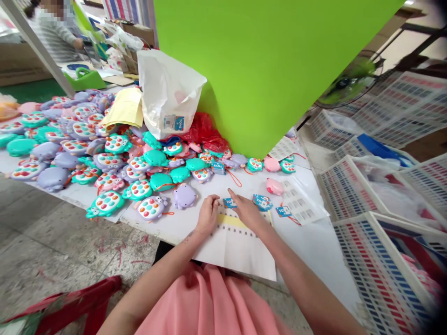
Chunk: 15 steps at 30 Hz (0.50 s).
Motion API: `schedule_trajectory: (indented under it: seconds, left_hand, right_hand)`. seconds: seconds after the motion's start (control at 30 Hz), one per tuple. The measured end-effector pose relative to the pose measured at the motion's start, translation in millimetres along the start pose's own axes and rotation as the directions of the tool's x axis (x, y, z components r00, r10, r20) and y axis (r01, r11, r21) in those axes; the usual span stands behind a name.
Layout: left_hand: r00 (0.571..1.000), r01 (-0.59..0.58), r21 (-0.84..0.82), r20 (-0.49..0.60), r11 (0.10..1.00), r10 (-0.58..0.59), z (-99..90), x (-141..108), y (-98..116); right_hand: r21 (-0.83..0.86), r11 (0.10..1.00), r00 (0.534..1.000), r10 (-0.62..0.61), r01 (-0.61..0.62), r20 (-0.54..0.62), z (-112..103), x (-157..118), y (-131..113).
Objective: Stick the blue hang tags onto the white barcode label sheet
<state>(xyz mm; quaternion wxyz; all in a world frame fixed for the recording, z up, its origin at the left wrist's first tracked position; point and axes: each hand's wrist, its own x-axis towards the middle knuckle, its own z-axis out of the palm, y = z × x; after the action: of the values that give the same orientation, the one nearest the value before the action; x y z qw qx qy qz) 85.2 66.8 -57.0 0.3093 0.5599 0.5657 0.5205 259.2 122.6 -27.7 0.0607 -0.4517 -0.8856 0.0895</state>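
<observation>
My left hand (208,215) is curled, its fingertips pinched together beside a small blue "TOYS" tag card (229,203). Whether something thin sits in that pinch I cannot make out. From the other side, my right hand (247,211) reaches over the same card, fingers stretched out and thumb apart, touching or nearly touching its right end. Beneath both hands lies a white sheet (237,251) with a yellow band and rows of small dark squares. More blue tag cards (262,202) lie just right of my right hand. A purple toy (185,196) rests left of my left hand.
Purple, teal and pink animal-shaped toys (108,204) are heaped across the table's left. Behind them stand a white plastic bag (167,93) and a green panel (265,70). Sticker sheets (302,202) lie at right, beside white crates (370,260). A person (59,35) is at back left.
</observation>
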Motion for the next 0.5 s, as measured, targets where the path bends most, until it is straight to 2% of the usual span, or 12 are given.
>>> schedule_trajectory:
  seconds: [0.23,0.43,0.5]
  left_hand:
    - [1.000,-0.002,0.022,0.001,1.000,0.002,1.3,0,-3]
    - [1.000,-0.011,0.041,0.006,0.999,0.011,2.1,0,-5]
    - [1.000,-0.005,0.047,0.004,0.999,0.005,2.1,0,-5]
  right_hand:
    - [-0.132,0.985,0.994,-0.108,0.111,0.035,2,1,5]
    - [-0.271,0.921,0.956,-0.294,0.281,-0.008,-7,-13,-3]
    - [-0.296,0.907,0.945,-0.324,0.298,-0.040,-9,-17,-4]
